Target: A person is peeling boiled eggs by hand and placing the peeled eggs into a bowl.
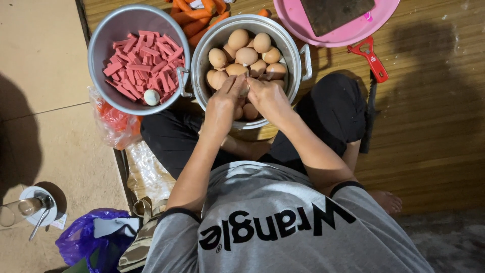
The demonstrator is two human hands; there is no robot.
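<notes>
My left hand (224,102) and my right hand (269,98) meet over a metal pot (298,53) that holds several brown eggs (246,54). Both hands close together on one egg (244,92), which their fingers mostly hide. To the left stands a metal bowl (108,30) of pink sausage sticks (141,63), with one peeled white egg (151,97) lying on them.
Carrots (194,17) lie behind the pot. A pink tray (348,31) with a dark board sits at the back right, a red-handled peeler (373,59) beside it. Plastic bags (115,124) lie at left, a glass on a saucer (22,208) and a purple bag (83,240) nearer me.
</notes>
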